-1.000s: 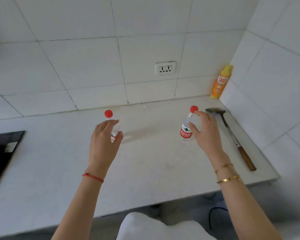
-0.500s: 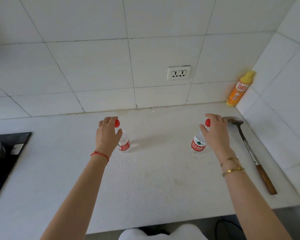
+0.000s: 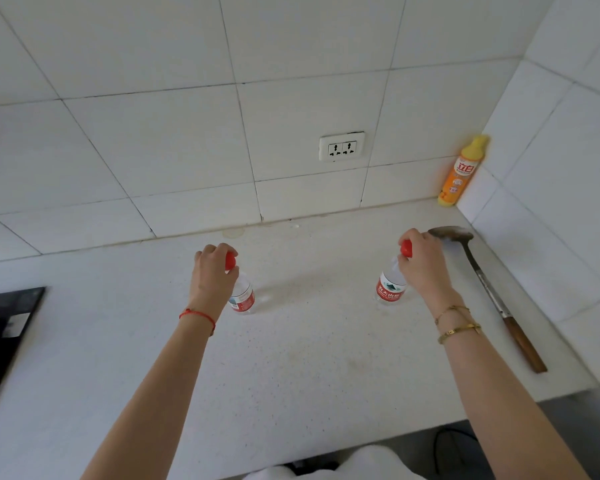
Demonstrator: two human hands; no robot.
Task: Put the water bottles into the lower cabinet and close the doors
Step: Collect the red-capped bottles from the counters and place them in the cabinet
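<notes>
Both hands are gripping red caps: left hand [image 3: 211,276] closing on one water bottle [image 3: 242,296]; right hand [image 3: 421,263] pinching the second bottle [image 3: 388,289]; two bottles standing on the counter [image 3: 309,358].

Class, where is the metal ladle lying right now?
In the head view, the ladle lies on the countertop at far right, beside the right hand, below the orange bottle.

Both arms reach forward, left hand [image 3: 212,276] and right hand [image 3: 421,263] each curled in a closed grip.
</notes>
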